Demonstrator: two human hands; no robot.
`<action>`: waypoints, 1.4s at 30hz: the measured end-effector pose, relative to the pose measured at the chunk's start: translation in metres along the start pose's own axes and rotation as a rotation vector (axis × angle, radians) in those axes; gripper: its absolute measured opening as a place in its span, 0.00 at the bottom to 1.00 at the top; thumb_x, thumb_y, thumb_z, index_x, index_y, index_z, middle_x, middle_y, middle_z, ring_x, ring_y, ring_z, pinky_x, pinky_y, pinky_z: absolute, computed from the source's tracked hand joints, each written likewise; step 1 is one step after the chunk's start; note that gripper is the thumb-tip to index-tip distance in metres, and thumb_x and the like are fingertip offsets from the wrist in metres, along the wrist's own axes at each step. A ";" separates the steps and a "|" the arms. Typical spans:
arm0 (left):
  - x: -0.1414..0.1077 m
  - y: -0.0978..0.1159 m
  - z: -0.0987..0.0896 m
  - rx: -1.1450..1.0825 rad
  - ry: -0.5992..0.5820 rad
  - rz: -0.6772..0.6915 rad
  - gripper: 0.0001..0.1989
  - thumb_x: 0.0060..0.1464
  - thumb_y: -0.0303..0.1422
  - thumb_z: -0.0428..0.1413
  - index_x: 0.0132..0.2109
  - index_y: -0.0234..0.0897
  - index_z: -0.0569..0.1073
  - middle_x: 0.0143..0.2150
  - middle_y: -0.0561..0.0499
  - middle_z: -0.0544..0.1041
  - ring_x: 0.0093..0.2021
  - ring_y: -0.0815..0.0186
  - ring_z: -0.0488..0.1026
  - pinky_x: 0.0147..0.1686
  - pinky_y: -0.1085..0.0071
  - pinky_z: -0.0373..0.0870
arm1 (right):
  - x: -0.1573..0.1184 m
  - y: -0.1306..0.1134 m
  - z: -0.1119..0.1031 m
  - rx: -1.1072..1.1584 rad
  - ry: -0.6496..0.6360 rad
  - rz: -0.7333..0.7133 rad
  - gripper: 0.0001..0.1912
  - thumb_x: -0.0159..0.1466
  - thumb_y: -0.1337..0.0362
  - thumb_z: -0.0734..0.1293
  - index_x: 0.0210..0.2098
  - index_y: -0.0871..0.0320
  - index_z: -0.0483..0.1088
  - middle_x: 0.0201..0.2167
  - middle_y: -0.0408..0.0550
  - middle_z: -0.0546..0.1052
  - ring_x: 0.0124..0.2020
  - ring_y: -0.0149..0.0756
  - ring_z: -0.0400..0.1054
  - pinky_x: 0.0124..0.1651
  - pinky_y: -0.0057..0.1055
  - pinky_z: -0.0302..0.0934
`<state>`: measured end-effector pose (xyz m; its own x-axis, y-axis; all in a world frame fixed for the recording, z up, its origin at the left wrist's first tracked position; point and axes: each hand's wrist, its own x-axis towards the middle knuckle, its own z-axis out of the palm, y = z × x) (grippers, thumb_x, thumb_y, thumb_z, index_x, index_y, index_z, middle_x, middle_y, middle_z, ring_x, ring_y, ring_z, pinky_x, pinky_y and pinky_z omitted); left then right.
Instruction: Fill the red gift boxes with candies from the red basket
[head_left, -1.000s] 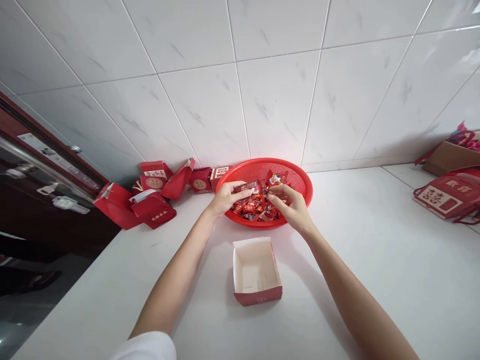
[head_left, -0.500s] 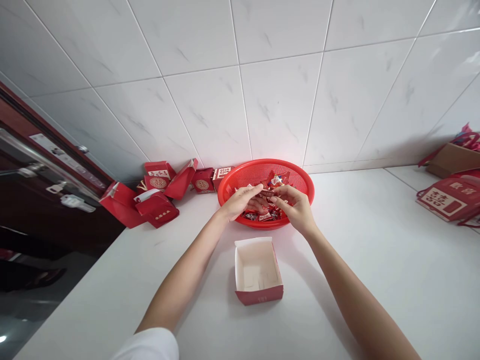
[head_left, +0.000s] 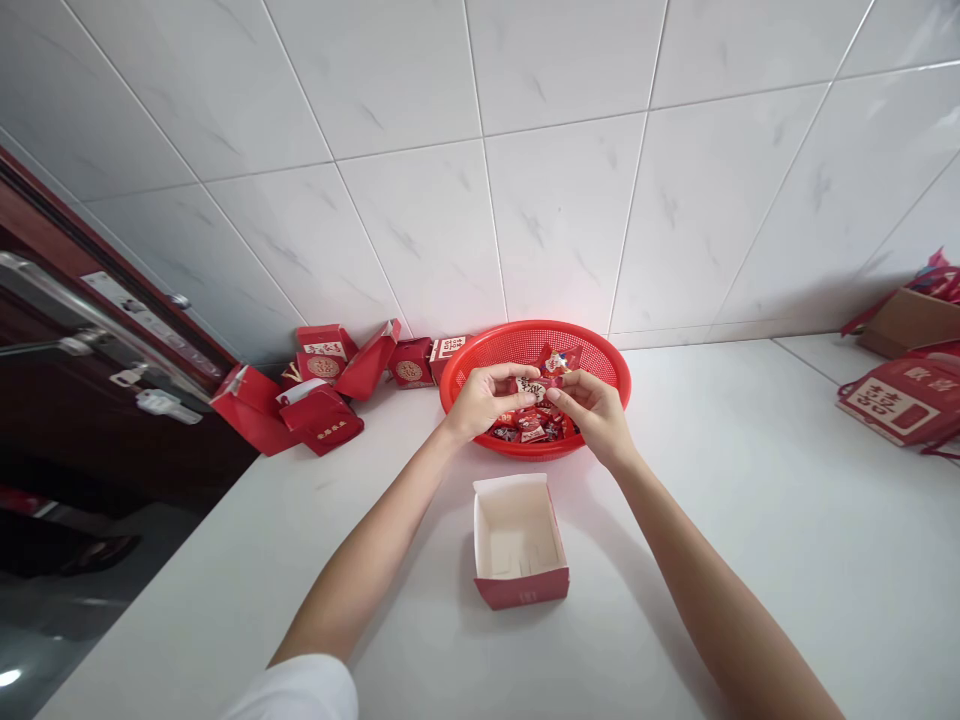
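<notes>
Between my fingertips, over a red plastic basket (head_left: 495, 350), is a red wrapped candy (head_left: 534, 387) with white characters on its wrapper. My left hand (head_left: 487, 402) pinches its left side, thumb below and fingers above. The other end is pinched by my right hand (head_left: 596, 412). Several more wrapped candies (head_left: 534, 428) in red and dark wrappers lie in the basket beneath. In front of the basket stands a small open carton box (head_left: 521, 590), red outside and white inside, with nothing in it.
Several red gift boxes (head_left: 322, 415) lie in a cluster at the left, with more against the wall. A red bag (head_left: 896, 400) and a cardboard box (head_left: 911, 325) stand at the far right. Beyond the table's left edge is a dark door with keys (head_left: 161, 403).
My left hand has gone from an open palm under the candy to a pinch on it. The candy has turned so its printed face shows.
</notes>
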<state>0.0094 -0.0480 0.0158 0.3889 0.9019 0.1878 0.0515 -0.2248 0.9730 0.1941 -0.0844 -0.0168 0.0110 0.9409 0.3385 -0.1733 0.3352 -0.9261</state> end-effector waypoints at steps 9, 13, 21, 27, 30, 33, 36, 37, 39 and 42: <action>0.010 0.000 -0.034 0.228 -0.161 -0.050 0.30 0.51 0.49 0.66 0.56 0.36 0.79 0.49 0.43 0.83 0.47 0.56 0.80 0.51 0.61 0.75 | 0.002 -0.002 -0.003 0.074 0.073 -0.006 0.24 0.53 0.42 0.78 0.33 0.53 0.72 0.32 0.45 0.78 0.34 0.39 0.74 0.41 0.38 0.71; 0.014 -0.001 -0.052 0.744 -0.299 -0.171 0.17 0.49 0.44 0.66 0.42 0.39 0.84 0.43 0.47 0.85 0.45 0.55 0.79 0.46 0.66 0.72 | 0.002 -0.002 -0.001 0.073 0.106 -0.017 0.24 0.52 0.43 0.79 0.31 0.53 0.71 0.28 0.43 0.76 0.31 0.37 0.71 0.37 0.35 0.70; 0.029 -0.009 -0.042 1.047 -0.485 -0.298 0.25 0.34 0.33 0.68 0.46 0.45 0.85 0.37 0.52 0.83 0.37 0.58 0.78 0.33 0.73 0.67 | 0.000 -0.002 -0.001 0.066 0.165 -0.024 0.21 0.54 0.46 0.78 0.34 0.53 0.71 0.30 0.44 0.78 0.33 0.38 0.72 0.40 0.37 0.70; 0.033 -0.015 -0.041 0.997 -0.493 -0.286 0.24 0.31 0.33 0.70 0.43 0.44 0.85 0.31 0.54 0.80 0.32 0.61 0.76 0.30 0.73 0.66 | 0.000 -0.001 0.000 0.058 0.175 -0.003 0.19 0.56 0.47 0.76 0.37 0.53 0.74 0.31 0.45 0.78 0.35 0.40 0.73 0.41 0.38 0.71; 0.031 -0.018 -0.041 0.955 -0.454 -0.261 0.19 0.39 0.35 0.68 0.43 0.41 0.84 0.30 0.54 0.80 0.33 0.60 0.77 0.35 0.72 0.67 | 0.000 -0.001 0.000 0.076 0.200 0.001 0.17 0.56 0.49 0.76 0.36 0.53 0.74 0.30 0.44 0.79 0.35 0.40 0.74 0.42 0.38 0.71; 0.031 -0.023 -0.041 0.932 -0.352 -0.218 0.15 0.47 0.33 0.63 0.44 0.41 0.83 0.34 0.52 0.81 0.38 0.58 0.78 0.43 0.69 0.69 | 0.000 -0.002 0.001 0.090 0.223 -0.008 0.17 0.55 0.50 0.76 0.36 0.53 0.73 0.31 0.44 0.79 0.36 0.40 0.74 0.44 0.39 0.70; 0.035 -0.028 -0.042 0.905 -0.241 -0.187 0.15 0.47 0.28 0.60 0.43 0.42 0.82 0.39 0.51 0.83 0.44 0.55 0.78 0.49 0.66 0.68 | 0.000 -0.002 0.001 0.083 0.208 -0.006 0.17 0.56 0.50 0.76 0.37 0.53 0.73 0.32 0.44 0.80 0.37 0.41 0.75 0.45 0.39 0.70; 0.036 -0.029 -0.043 0.889 -0.206 -0.180 0.14 0.47 0.27 0.59 0.42 0.42 0.82 0.41 0.50 0.83 0.46 0.54 0.78 0.50 0.65 0.68 | 0.000 -0.003 0.001 0.079 0.202 -0.005 0.17 0.56 0.50 0.76 0.37 0.52 0.73 0.32 0.45 0.80 0.37 0.41 0.75 0.44 0.40 0.71; 0.039 -0.033 -0.045 0.845 -0.135 -0.171 0.14 0.45 0.24 0.58 0.40 0.42 0.81 0.43 0.49 0.83 0.48 0.54 0.77 0.51 0.65 0.69 | 0.000 -0.003 0.001 0.074 0.195 -0.005 0.16 0.56 0.51 0.76 0.37 0.52 0.73 0.33 0.45 0.80 0.37 0.41 0.75 0.44 0.40 0.71; 0.043 -0.037 -0.048 0.749 -0.035 -0.171 0.16 0.43 0.23 0.57 0.41 0.39 0.79 0.43 0.49 0.83 0.46 0.57 0.78 0.47 0.67 0.71 | -0.001 -0.004 0.001 0.073 0.195 -0.012 0.16 0.56 0.51 0.76 0.37 0.52 0.73 0.33 0.45 0.80 0.38 0.41 0.75 0.44 0.39 0.71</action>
<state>-0.0199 0.0166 -0.0058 0.3479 0.9371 0.0266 0.7178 -0.2845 0.6354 0.1936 -0.0864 -0.0133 0.2030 0.9307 0.3042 -0.2426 0.3488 -0.9053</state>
